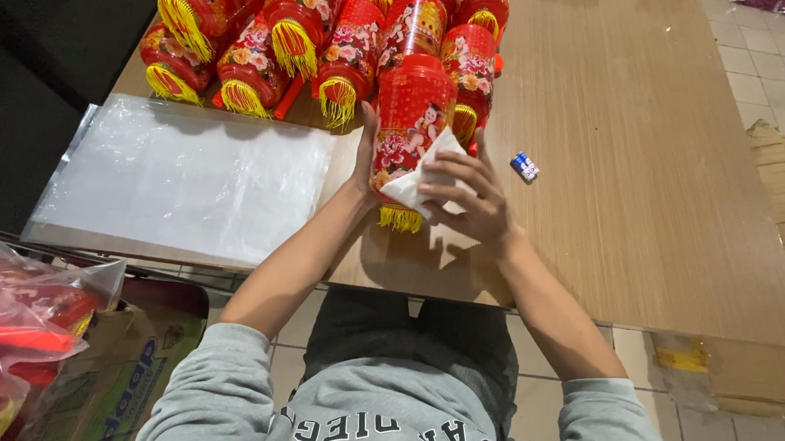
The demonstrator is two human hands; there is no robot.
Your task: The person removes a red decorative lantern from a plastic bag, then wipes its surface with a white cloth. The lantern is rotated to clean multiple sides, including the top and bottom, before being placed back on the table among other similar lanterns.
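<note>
I hold a red cylindrical lantern with flower and figure prints and a yellow tassel fringe at its near end, just above the wooden table. My left hand grips its left side from behind. My right hand presses a white cloth or tissue against the lantern's lower right side.
Several similar red lanterns with yellow tassels lie piled at the table's far edge. A stack of clear plastic bags lies flat on the left. A small blue and white battery lies to the right. A bagged box of red goods stands on the floor at lower left.
</note>
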